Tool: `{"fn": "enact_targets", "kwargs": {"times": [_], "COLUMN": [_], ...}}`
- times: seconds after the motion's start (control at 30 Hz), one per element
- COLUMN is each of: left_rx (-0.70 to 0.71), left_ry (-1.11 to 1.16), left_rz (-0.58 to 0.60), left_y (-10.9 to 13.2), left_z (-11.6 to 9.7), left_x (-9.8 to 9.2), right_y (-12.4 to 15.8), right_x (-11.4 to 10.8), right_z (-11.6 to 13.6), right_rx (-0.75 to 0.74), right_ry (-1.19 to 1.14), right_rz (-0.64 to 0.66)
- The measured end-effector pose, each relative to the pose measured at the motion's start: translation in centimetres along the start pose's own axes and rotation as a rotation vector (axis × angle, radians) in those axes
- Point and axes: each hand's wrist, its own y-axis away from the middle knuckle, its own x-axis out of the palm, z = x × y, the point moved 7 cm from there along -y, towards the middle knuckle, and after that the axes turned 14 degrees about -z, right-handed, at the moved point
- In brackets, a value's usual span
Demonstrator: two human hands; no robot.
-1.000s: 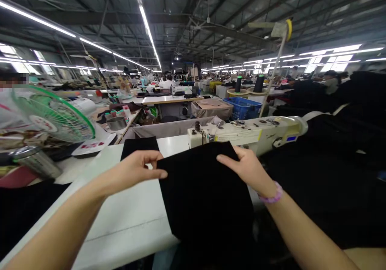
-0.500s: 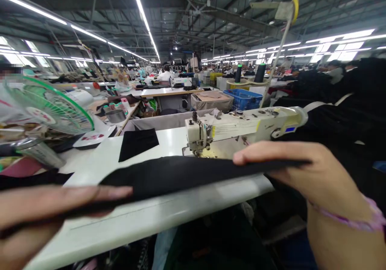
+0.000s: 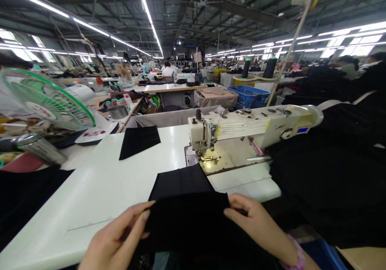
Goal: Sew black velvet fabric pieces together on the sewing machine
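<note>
Both hands grasp one black fabric piece [image 3: 187,217] at the near edge of the white surface [image 3: 99,189]: the left hand [image 3: 117,240] pinches its left corner between thumb and fingers, and the right hand [image 3: 256,226] pinches the right corner, a pink bracelet [image 3: 297,258] on that wrist. The far end of the piece lies flat on the surface, reaching up just short of the needle plate of the sewing machine [image 3: 250,127], while its near end is lifted by the hands. A smaller black cloth [image 3: 139,140] lies apart, farther back on the left. To the right of the machine a heap of dark fabric [image 3: 331,173] covers the surface edge. Behind the machine runs a grey cloth-lined trough [image 3: 171,118] — its inside is hidden. Farther back stands a blue crate [image 3: 249,96]; what it holds cannot be told. Beside it a box [image 3: 215,97] is topped with brown sheets. On the neighbouring bench to the left sits a round metal tin [image 3: 117,111] — contents out of sight. A green-rimmed fan [image 3: 45,101] stands at the far left, with a metal flask [image 3: 40,149] below it.
</note>
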Motion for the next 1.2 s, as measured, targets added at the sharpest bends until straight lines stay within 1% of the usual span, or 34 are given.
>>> {"fn": "enact_targets", "kwargs": {"times": [0.1,0.17,0.23,0.33,0.43,0.53,0.6,0.67,0.73,0.83,0.87,0.9,0.93,1.03,1.13,1.2], "left_rx": [0.008,0.06,0.117,0.162,0.147,0.117,0.105,0.093,0.04,-0.165,-0.239,-0.297,-0.333,-0.356,-0.364,-0.404], "left_ry": [-0.063,-0.198,-0.346,-0.432,-0.409,-0.335,-0.249,-0.168,-0.017,0.461,0.62,0.735,0.794,0.858,0.871,0.882], "left_rz": [0.108,0.134,0.145,0.106,0.107,0.125,0.095,0.043,0.026,0.076,0.087,0.093,0.093,0.066,0.037,0.063], "left_y": [-4.5,-7.2,-9.4,-11.6,-12.5,-12.1,-11.2,-9.9,-8.4,-6.0,-5.4,-4.8,-4.4,-3.8,-3.4,-3.1], "left_z": [-0.5,-0.4,0.3,1.7,2.8,3.2,3.0,2.4,1.8,0.6,0.2,-0.2,-0.6,-1.6,-2.1,-2.1], "left_x": [2.2,3.7,5.4,7.0,8.0,8.4,8.3,7.8,7.3,7.0,6.9,6.9,6.8,6.6,6.3,6.4], "right_y": [-4.3,-7.1,-9.3,-11.1,-11.4,-10.8,-9.9,-8.7,-7.4,-5.6,-5.1,-4.7,-4.3,-3.5,-3.2,-3.0], "right_x": [1.7,3.1,4.5,6.0,6.5,6.2,5.6,4.3,2.6,0.2,-0.5,-1.1,-1.7,-2.9,-3.3,-3.5], "right_z": [0.2,0.1,-0.4,-1.2,-1.6,-1.4,-1.3,-1.7,-2.6,-4.4,-4.7,-4.7,-4.6,-3.9,-3.6,-3.8], "right_rx": [-0.139,-0.202,-0.223,-0.247,-0.28,-0.322,-0.339,-0.316,-0.21,0.038,0.096,0.136,0.161,0.199,0.225,0.247], "right_ry": [0.181,0.268,0.298,0.33,0.31,0.232,0.176,0.116,0.024,-0.127,-0.149,-0.158,-0.158,-0.151,-0.184,-0.229], "right_rz": [-0.158,-0.273,-0.351,-0.425,-0.446,-0.424,-0.407,-0.418,-0.45,-0.506,-0.532,-0.571,-0.615,-0.728,-0.772,-0.782]}}
